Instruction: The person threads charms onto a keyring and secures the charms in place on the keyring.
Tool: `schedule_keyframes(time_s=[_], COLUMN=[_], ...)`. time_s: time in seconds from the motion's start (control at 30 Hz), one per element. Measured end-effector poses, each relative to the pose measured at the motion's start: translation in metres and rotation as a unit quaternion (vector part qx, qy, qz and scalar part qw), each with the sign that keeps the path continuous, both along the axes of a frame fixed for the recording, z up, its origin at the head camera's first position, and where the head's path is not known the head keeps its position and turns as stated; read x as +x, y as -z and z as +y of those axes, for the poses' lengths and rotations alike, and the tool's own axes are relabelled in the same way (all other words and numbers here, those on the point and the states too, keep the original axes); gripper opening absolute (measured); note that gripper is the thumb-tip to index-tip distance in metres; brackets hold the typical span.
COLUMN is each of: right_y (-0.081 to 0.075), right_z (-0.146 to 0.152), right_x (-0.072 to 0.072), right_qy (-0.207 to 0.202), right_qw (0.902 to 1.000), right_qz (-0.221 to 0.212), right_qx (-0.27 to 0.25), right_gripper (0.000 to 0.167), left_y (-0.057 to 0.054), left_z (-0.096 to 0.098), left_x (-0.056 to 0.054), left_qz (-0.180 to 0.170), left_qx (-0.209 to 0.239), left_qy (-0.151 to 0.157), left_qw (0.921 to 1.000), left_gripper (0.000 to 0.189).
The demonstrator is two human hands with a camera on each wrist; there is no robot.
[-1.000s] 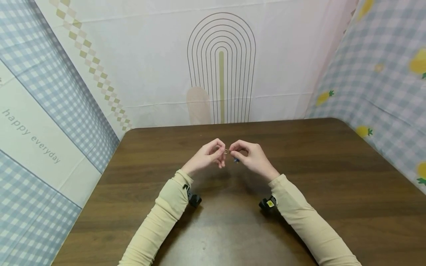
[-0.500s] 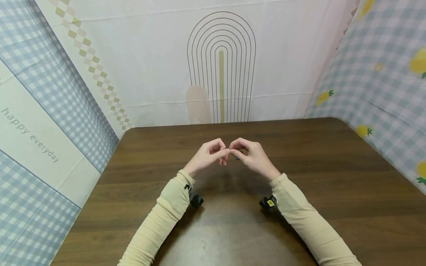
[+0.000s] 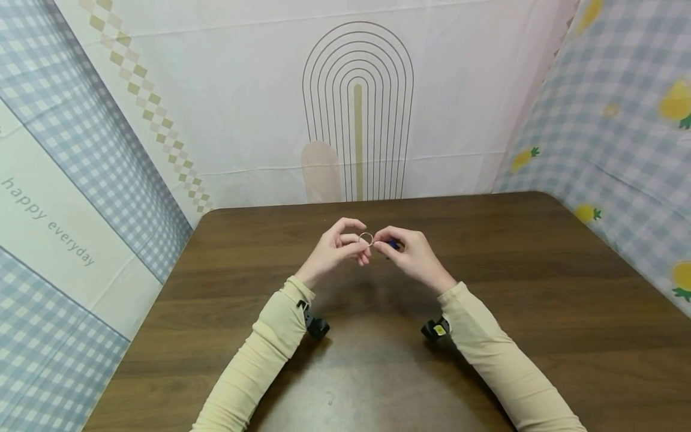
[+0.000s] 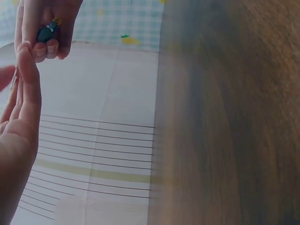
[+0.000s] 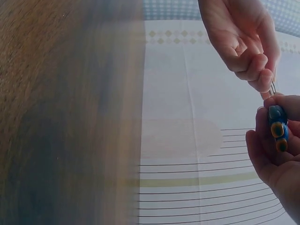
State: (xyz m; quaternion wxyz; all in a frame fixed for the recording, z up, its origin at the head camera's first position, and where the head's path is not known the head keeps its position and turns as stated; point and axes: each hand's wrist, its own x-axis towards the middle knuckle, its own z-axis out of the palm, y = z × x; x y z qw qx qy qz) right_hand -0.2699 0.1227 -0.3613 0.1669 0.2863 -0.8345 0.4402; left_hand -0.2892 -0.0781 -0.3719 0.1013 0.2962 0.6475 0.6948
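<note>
both hands meet in midair above the far half of the brown table [image 3: 345,372], at about the middle of its width, with a thin metal ring [image 3: 366,233] between their fingertips. the right hand [image 3: 408,247] pinches with thumb and forefinger at the ring's near-right edge, while a small blue charm [image 5: 278,129] with orange-yellow spots sits under that pinch, within the curl of the other fingers. holding it there seems a sensible choice: the charm is tucked out of the way, and the ring sticks out toward the other hand, its loop facing up to the eye in the head view.

the left hand [image 3: 337,247] comes in from the opposite side, its forefinger lifted above the ring and its thumb low beside it. that spacing probably gives the fingers room to work around so small a loop. the fingers hide much of the contact, so i cannot tell whether the left hand truly pinches the ring or only touches it.

both forearms, in pale yellow sleeves [image 3: 259,360], slant inward, likely so that the two sets of fingertips can meet and steady each other. behind the table hangs a white cloth [image 3: 248,108] printed with thin arches.
</note>
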Motion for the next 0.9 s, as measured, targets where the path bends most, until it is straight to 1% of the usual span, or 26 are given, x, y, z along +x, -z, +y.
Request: schedule_keyframes(time_s=[0.17,0.33,0.53,0.67,0.8,0.9], right_y=[0.002,0.004,0.009,0.011,0.012,0.012], right_z=[-0.002,-0.004,-0.005,-0.005,-0.005,-0.006], right_x=[-0.001,-0.001,-0.002,-0.003,-0.004,-0.004], right_qy=[0.007,0.005,0.001,-0.003,0.018,0.034], right_qw=[0.9998,0.9991,0.9963,0.9948,0.9948,0.9945], right_qz=[0.014,0.037,0.080,0.097,0.099,0.099], right_qx=[0.008,0.021,0.033,0.030,0.015,0.006], right_gripper=[0.007,0.011,0.007,0.006,0.006,0.005], left_y=[-0.003,-0.004,-0.006,-0.008,-0.009,-0.009], left_z=[-0.001,-0.001,-0.002,-0.001,0.003,0.006], left_x=[0.002,0.002,0.004,0.004,0.006,0.007], left_qz=[-0.028,-0.043,-0.054,-0.049,-0.033,-0.020], left_qx=[-0.006,-0.023,-0.045,-0.054,-0.060,-0.055], left_qy=[-0.021,-0.045,-0.064,-0.071,-0.077,-0.084], left_qw=[0.9994,0.9978,0.9955,0.9948,0.9946,0.9948], left_gripper=[0.033,0.031,0.029,0.029,0.028,0.030])
